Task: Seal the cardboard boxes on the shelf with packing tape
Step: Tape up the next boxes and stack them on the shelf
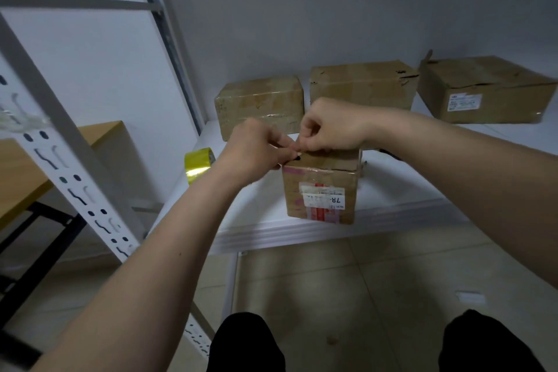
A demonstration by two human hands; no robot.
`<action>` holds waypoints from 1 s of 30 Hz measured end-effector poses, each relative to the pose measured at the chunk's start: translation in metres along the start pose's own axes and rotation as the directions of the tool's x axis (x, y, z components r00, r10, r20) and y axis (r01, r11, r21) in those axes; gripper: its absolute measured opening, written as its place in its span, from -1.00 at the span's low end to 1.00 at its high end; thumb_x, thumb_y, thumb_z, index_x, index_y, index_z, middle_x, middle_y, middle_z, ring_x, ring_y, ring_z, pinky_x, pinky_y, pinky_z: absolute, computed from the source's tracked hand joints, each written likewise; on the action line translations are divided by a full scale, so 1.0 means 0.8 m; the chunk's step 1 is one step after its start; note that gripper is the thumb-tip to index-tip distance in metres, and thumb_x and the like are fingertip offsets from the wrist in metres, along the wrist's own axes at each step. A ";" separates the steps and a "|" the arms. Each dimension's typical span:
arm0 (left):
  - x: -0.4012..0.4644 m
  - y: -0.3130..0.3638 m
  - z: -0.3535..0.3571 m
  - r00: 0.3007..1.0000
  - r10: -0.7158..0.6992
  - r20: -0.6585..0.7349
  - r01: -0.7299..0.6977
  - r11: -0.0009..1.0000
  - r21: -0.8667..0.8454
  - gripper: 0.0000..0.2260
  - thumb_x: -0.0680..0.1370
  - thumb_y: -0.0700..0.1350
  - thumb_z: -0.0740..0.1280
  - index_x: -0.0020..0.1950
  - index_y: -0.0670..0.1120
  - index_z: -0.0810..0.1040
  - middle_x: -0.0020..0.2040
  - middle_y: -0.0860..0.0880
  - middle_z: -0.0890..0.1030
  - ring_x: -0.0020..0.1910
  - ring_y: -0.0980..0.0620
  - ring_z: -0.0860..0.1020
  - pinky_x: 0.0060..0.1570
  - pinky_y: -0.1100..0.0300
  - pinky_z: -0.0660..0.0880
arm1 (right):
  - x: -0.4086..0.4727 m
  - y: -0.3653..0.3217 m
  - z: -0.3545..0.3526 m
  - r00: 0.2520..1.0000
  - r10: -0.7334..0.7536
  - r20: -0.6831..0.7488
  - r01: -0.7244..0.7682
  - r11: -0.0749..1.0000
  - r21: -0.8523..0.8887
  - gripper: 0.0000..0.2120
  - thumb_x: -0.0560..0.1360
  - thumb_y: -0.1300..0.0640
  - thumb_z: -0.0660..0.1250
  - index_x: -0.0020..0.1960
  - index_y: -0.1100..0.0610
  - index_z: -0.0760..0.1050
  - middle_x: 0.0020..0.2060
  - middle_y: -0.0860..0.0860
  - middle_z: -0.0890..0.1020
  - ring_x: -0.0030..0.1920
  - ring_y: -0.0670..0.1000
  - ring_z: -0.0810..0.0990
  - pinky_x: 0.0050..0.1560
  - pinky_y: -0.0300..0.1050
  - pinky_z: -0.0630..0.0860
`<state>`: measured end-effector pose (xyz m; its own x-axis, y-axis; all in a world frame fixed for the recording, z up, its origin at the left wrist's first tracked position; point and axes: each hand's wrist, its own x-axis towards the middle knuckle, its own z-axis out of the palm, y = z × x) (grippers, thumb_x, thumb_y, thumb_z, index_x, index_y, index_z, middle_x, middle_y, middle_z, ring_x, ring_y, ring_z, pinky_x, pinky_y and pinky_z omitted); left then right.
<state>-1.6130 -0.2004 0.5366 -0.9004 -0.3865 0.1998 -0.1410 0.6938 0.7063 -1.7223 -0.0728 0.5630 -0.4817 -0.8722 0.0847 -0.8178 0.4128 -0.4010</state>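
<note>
A small cardboard box (321, 190) with a white label and red tape stands near the front edge of the white shelf (259, 226). My left hand (253, 151) and my right hand (329, 125) meet at the box's top left corner. Both have curled fingers and pinch at the top edge there. A small dark bit shows between the fingertips; what it is I cannot tell. A roll of yellow packing tape (197, 164) lies on the shelf to the left of my left hand, apart from it.
Three larger cardboard boxes stand along the back: a left box (259, 106), a middle box (362, 83) with a torn corner, and a right box (486, 89). A slotted shelf upright (60, 160) crosses the left foreground. A wooden table (21, 172) lies behind it.
</note>
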 end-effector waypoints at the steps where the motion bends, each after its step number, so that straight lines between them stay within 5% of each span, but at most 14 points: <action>1: 0.003 0.005 -0.006 0.998 0.046 0.032 -0.049 0.994 0.096 -0.91 0.46 -0.20 0.51 -0.07 -0.06 0.73 -0.28 0.07 0.67 -0.24 0.18 0.64 -0.07 0.31 0.60 | 0.000 0.005 0.000 1.000 0.012 0.000 -0.012 0.998 0.068 -0.89 0.49 0.20 0.39 -0.14 0.23 0.63 -0.14 0.11 0.69 -0.23 -0.04 0.60 -0.13 -0.12 0.59; 3: 0.009 0.015 -0.013 0.987 0.121 0.106 -0.145 0.956 0.257 -0.84 0.43 -0.18 0.55 0.00 -0.07 0.74 -0.25 0.11 0.66 -0.32 0.30 0.54 -0.22 0.54 0.42 | -0.001 0.011 -0.001 1.000 0.029 -0.005 -0.027 0.982 0.184 -0.94 0.48 0.27 0.40 -0.11 0.25 0.63 -0.16 0.11 0.69 -0.31 -0.14 0.60 -0.24 -0.27 0.60; 9: 0.023 0.023 -0.010 0.910 0.349 0.224 -0.415 0.766 0.491 -0.83 0.44 -0.24 0.53 0.01 -0.12 0.73 -0.05 -0.06 0.71 -0.19 0.08 0.52 -0.07 0.22 0.45 | -0.008 0.021 -0.002 0.999 0.039 -0.037 -0.022 0.929 0.369 -0.94 0.44 0.39 0.40 -0.08 0.36 0.61 -0.31 0.11 0.63 -0.38 -0.09 0.57 -0.27 -0.32 0.58; 19: 0.007 0.003 -0.003 0.778 0.589 0.219 -0.589 0.562 0.580 -0.93 0.44 -0.31 0.46 -0.13 -0.17 0.71 -0.18 -0.14 0.66 -0.22 -0.14 0.61 -0.27 0.33 0.16 | -0.036 0.029 0.005 0.968 0.147 -0.206 0.000 0.814 0.580 -0.96 0.49 0.32 0.37 -0.10 0.28 0.60 -0.20 0.21 0.67 -0.21 0.06 0.66 -0.08 -0.21 0.63; 23: 0.005 0.011 -0.002 0.899 0.419 0.124 -0.424 0.765 0.486 -0.90 0.57 -0.19 0.39 -0.03 -0.18 0.69 -0.08 -0.05 0.63 -0.16 0.00 0.55 -0.24 0.36 0.26 | -0.046 0.033 0.012 0.936 0.189 -0.297 0.025 0.805 0.593 -0.96 0.49 0.32 0.38 -0.10 0.27 0.61 -0.17 0.21 0.67 -0.16 0.07 0.64 0.03 -0.07 0.62; 27: 0.014 0.013 -0.002 0.988 0.098 0.123 -0.119 0.977 0.178 -0.90 0.57 -0.22 0.39 -0.07 -0.25 0.65 -0.25 0.04 0.60 -0.26 0.06 0.59 -0.26 0.46 0.51 | -0.047 0.025 0.017 0.935 0.057 -0.350 0.067 0.941 0.332 -0.95 0.45 0.27 0.43 -0.11 0.18 0.66 -0.24 -0.10 0.64 -0.18 -0.15 0.60 -0.01 -0.24 0.55; 30: 0.021 0.010 -0.004 0.983 -0.039 0.182 0.046 0.998 -0.038 -0.90 0.55 -0.30 0.39 -0.05 -0.36 0.62 -0.26 -0.05 0.63 -0.28 0.04 0.61 -0.21 0.31 0.62 | -0.043 0.014 0.024 0.950 -0.073 -0.303 0.110 0.988 0.108 -0.95 0.44 0.18 0.45 -0.11 0.09 0.68 -0.21 -0.14 0.65 -0.17 -0.20 0.58 -0.04 -0.22 0.54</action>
<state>-1.6279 -0.2034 0.5480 -0.9541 -0.2959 0.0453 -0.1668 0.6512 0.7404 -1.7089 -0.0435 0.5385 -0.4932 -0.7797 0.3858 -0.8273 0.2833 -0.4851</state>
